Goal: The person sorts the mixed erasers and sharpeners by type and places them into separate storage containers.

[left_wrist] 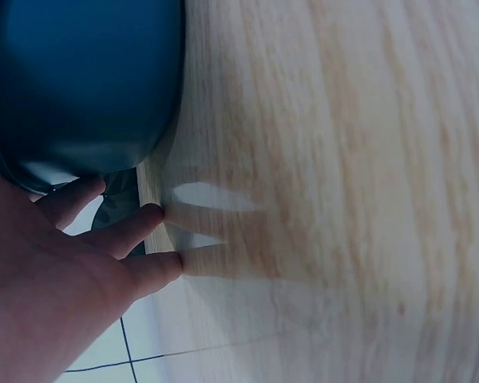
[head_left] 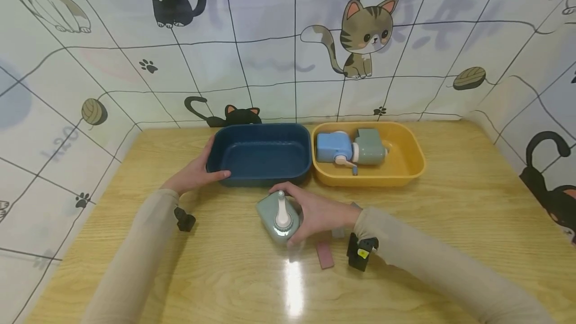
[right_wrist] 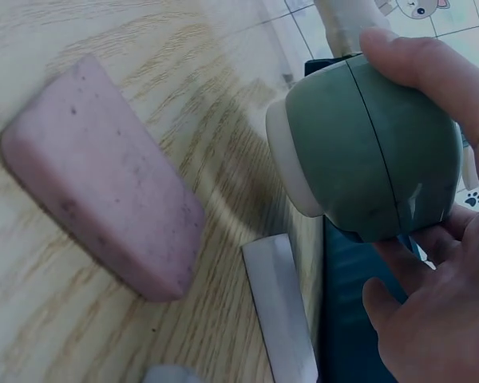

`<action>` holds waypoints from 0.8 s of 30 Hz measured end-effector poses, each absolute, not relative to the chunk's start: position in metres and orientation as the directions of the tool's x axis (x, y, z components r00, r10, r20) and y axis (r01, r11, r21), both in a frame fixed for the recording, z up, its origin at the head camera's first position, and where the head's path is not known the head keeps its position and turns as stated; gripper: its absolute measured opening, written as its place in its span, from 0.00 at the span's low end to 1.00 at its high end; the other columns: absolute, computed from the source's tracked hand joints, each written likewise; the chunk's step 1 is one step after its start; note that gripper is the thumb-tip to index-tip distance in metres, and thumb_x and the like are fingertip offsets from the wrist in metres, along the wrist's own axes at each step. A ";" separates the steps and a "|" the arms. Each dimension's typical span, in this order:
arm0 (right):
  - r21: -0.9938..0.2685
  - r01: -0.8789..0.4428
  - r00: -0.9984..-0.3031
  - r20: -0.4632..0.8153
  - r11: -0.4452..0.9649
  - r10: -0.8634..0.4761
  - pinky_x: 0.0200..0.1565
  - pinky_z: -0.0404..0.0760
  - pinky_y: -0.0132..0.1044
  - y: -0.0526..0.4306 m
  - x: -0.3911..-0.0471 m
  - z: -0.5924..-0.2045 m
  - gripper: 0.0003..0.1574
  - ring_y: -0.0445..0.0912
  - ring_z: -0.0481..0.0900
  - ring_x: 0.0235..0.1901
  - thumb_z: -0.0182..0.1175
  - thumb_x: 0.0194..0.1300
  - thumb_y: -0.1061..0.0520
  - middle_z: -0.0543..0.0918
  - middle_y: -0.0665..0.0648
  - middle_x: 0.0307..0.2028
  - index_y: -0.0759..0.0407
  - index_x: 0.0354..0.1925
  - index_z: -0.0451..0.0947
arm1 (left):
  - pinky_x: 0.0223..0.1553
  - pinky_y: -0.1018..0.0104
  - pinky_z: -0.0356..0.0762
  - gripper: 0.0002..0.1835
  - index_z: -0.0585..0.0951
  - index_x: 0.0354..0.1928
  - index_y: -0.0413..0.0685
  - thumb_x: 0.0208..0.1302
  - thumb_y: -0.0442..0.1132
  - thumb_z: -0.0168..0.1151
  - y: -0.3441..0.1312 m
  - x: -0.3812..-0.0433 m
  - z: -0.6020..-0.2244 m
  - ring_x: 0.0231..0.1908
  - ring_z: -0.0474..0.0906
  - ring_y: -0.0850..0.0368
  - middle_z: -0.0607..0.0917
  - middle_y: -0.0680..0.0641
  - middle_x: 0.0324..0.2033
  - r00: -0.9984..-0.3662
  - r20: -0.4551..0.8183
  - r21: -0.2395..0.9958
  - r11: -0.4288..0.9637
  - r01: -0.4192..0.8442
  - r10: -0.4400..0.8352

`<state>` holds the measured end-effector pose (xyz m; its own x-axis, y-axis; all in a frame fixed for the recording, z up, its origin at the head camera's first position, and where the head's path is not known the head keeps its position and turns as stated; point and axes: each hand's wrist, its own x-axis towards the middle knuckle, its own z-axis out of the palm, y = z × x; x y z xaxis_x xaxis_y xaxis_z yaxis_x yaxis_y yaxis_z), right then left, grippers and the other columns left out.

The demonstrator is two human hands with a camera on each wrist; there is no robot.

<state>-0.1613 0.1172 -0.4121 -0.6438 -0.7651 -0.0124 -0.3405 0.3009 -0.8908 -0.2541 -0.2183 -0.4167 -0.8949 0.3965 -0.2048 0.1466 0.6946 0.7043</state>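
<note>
My right hand [head_left: 321, 211] grips a grey-green hand-crank pencil sharpener [head_left: 272, 214], thumb on one side and fingers on the other. Its white crank points up in the head view, just in front of the navy tray [head_left: 258, 182]. The right wrist view shows the sharpener [right_wrist: 359, 152] held above the tabletop, a pale ring at its end. At the tray's left end is my left hand [head_left: 195, 174], thumb at the front corner. In the left wrist view, several spread fingers of that hand [left_wrist: 72, 271] extend beside the tray [left_wrist: 80, 88]; the other fingers are hidden.
A yellow tray [head_left: 369, 180] beside the navy one holds a blue crank sharpener [head_left: 332, 146] and a green one [head_left: 371, 146]. A pink speckled block [right_wrist: 104, 179] and a pale grey block [right_wrist: 279, 303] lie below my right hand. Behind the trays rises a cat-print backdrop [head_left: 270, 64].
</note>
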 end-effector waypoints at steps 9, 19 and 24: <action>-0.888 -0.312 -0.693 -0.030 0.338 -0.720 0.61 0.66 0.45 0.124 -0.158 -0.408 0.63 0.45 0.65 0.60 0.83 0.37 0.55 0.68 0.46 0.58 0.45 0.67 0.57 | 0.66 0.37 0.44 0.60 0.27 0.75 0.59 0.61 0.55 0.66 -0.218 -0.254 -0.418 0.72 0.38 0.36 0.35 0.40 0.74 -0.896 -0.198 0.708 0.690 0.150 0.397; -0.888 -0.281 -0.738 -0.042 0.364 -0.673 0.61 0.65 0.47 0.138 -0.157 -0.400 0.64 0.46 0.63 0.63 0.83 0.37 0.54 0.67 0.46 0.60 0.41 0.68 0.57 | 0.65 0.35 0.44 0.61 0.26 0.75 0.60 0.61 0.54 0.66 -0.218 -0.255 -0.418 0.72 0.37 0.35 0.33 0.40 0.74 -0.892 -0.210 0.717 0.683 0.138 0.401; -0.874 -0.294 -0.760 -0.031 0.386 -0.650 0.62 0.64 0.49 0.147 -0.157 -0.394 0.64 0.48 0.62 0.65 0.83 0.37 0.54 0.67 0.47 0.61 0.41 0.67 0.57 | 0.65 0.35 0.44 0.61 0.26 0.74 0.59 0.61 0.53 0.66 -0.218 -0.255 -0.418 0.72 0.37 0.36 0.33 0.40 0.74 -0.892 -0.213 0.712 0.688 0.139 0.400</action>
